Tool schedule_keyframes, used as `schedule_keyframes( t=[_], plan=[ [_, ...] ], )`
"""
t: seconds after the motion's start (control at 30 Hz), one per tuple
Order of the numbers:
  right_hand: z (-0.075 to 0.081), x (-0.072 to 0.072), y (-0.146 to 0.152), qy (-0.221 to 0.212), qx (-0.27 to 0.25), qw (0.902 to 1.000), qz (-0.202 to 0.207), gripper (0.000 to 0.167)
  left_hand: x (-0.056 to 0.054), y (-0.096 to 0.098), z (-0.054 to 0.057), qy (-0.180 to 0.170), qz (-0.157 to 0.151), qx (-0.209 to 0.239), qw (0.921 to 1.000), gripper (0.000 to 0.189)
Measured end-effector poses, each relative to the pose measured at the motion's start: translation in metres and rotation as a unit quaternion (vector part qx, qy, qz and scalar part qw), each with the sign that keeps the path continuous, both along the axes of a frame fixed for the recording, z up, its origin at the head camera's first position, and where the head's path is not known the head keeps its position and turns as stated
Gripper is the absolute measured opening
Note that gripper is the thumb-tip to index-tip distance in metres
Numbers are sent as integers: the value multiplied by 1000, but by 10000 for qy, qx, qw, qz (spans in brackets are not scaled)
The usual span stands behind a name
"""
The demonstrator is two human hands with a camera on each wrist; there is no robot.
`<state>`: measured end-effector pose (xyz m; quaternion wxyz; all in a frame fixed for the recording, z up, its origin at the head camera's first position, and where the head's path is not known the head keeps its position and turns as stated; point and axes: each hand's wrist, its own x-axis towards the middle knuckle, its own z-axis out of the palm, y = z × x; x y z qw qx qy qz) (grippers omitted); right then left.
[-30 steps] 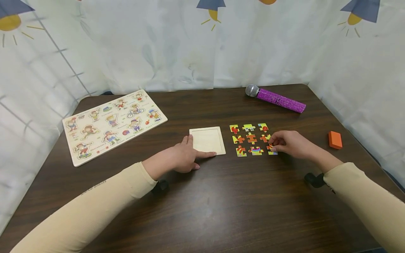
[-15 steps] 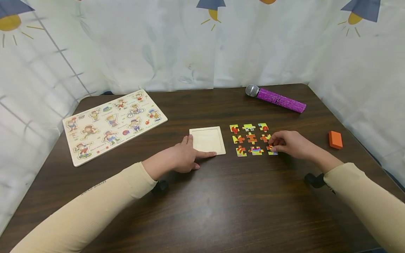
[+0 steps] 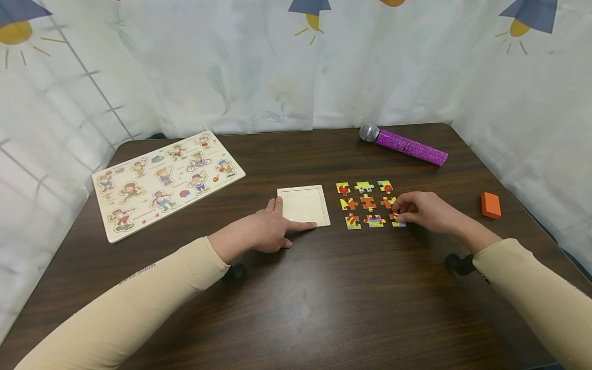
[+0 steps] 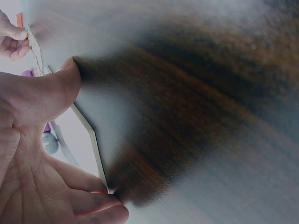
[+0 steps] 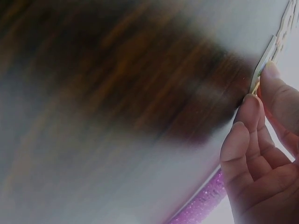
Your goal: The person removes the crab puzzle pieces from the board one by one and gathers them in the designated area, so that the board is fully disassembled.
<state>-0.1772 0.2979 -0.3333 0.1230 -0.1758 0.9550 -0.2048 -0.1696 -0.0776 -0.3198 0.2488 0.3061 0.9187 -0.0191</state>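
Note:
A small square wooden puzzle frame (image 3: 302,205) lies bare at the table's middle. My left hand (image 3: 265,228) rests on its left and near edges, fingers straight. In the left wrist view, fingertips (image 4: 110,207) meet the frame's edge. To the right, several bright jigsaw pieces (image 3: 368,202) are laid out in three rows. My right hand (image 3: 425,209) pinches the near right corner piece (image 3: 399,224) by its right side, partly covering it. In the right wrist view, the thumb and a finger touch that jigsaw piece (image 5: 262,60) close to the tabletop.
A large wooden picture board (image 3: 168,185) with sports figures lies at the left. A glittery purple microphone (image 3: 411,147) lies at the back right. An orange block (image 3: 490,205) sits near the right table edge. Printed white curtains (image 3: 240,61) hang behind the dark table.

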Motion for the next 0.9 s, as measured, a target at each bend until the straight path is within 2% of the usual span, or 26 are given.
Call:
schedule_keyframes(
  t=[0.37, 0.57, 0.73, 0.9],
  plan=[
    [0, 0, 1, 21, 26, 10000, -38, 15, 0, 1, 0, -25, 28, -14, 10000, 66],
    [4, 0, 2, 211, 110, 9996, -127, 14, 0, 1, -1, -68, 75, 60, 9999, 66],
    [7, -3, -2, 317, 37, 9994, -108, 18, -1, -1, -1, -67, 6, 89, 9999, 65],
    [10, -9, -10, 323, -23, 9994, -74, 19, -2, -2, 0, -182, 60, 113, 9998, 66]
  ],
)
